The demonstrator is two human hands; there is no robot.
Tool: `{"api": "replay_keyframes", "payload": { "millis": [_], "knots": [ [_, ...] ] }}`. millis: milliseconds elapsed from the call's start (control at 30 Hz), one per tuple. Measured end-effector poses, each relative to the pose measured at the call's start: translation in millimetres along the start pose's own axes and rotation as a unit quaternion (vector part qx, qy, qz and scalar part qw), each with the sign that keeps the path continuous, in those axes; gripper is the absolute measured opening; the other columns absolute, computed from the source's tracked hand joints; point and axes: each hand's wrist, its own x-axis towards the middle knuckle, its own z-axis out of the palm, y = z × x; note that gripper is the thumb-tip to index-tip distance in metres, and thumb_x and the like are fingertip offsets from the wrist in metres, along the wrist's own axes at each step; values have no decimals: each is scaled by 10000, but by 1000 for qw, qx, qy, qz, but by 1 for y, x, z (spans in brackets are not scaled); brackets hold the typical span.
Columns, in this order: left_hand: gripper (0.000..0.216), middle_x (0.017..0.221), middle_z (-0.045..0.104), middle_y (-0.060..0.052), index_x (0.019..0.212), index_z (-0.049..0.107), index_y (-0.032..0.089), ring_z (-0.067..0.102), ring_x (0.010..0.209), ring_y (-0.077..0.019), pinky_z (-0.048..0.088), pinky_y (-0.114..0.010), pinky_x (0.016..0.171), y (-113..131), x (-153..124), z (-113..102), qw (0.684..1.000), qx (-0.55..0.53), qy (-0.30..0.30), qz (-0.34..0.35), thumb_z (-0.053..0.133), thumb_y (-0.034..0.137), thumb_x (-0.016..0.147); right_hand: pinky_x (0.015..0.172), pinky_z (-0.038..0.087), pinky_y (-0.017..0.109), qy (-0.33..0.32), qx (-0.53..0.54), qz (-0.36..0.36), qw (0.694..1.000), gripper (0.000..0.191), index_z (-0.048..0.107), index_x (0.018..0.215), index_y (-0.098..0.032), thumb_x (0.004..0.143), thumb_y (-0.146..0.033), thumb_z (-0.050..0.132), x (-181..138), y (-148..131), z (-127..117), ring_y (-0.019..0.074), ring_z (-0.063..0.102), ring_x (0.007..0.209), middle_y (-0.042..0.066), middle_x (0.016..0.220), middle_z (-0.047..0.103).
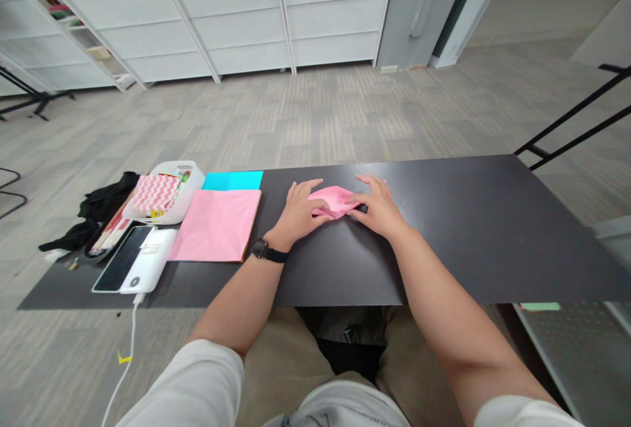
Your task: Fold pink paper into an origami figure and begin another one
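A folded piece of pink paper (335,200) lies on the dark table between my two hands, its middle bulging slightly. My left hand (300,209) grips the paper's left end with thumb and fingers, the upper fingers stretched past it. At the right end, my right hand (377,207) pinches the paper between thumb and a finger, with its other fingers extended above. A small dark spot shows by the right fingertips, and I cannot make out what it is. To the left of my left hand lies a stack of pink paper sheets (217,224).
A blue sheet (233,180) lies behind the stack. Farther left are a white basket (196,180) with a pink zigzag-patterned packet (156,192), a phone (123,259), a white power bank (150,261) with a cable (132,335), and black cloth (108,196). The table's near edge (340,304) borders my lap.
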Motion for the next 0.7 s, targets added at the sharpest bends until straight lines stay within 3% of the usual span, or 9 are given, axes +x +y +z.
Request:
{"api": "replay_keyframes", "payload": {
  "millis": [133,333,500,700],
  "knots": [
    [96,1666,462,-27,938,837,326,380,1563,-370,168,-735,1310,2,0,-6,1000,14,-2,26,872,335,849,1273,154,769,-16,-16,-38,999,111,836,943,-335,881,-252,798,-1,-3,-1,384,321,1587,36,1609,503],
    [240,1704,404,-67,1152,779,314,389,1568,-351,256,-672,1307,6,-1,-1,999,19,47,9,798,332,914,1264,87,803,-19,-27,-54,998,184,835,1012,-342,830,-346,864,-2,-12,-3,415,296,1595,39,1636,490],
    [561,1628,469,-145,1462,580,274,444,1525,-341,355,-574,1282,9,1,3,995,-36,90,9,764,346,937,1246,59,833,-29,-47,-57,997,225,845,988,-333,806,-451,905,-1,-22,2,443,320,1577,60,1611,530],
    [622,1436,609,-143,1493,475,237,590,1363,-303,483,-494,1177,6,4,5,989,-98,103,-27,746,302,937,1230,11,848,-43,-49,-46,997,126,848,926,-318,835,-404,867,2,-24,14,450,301,1580,45,1639,511]
  ]
}}
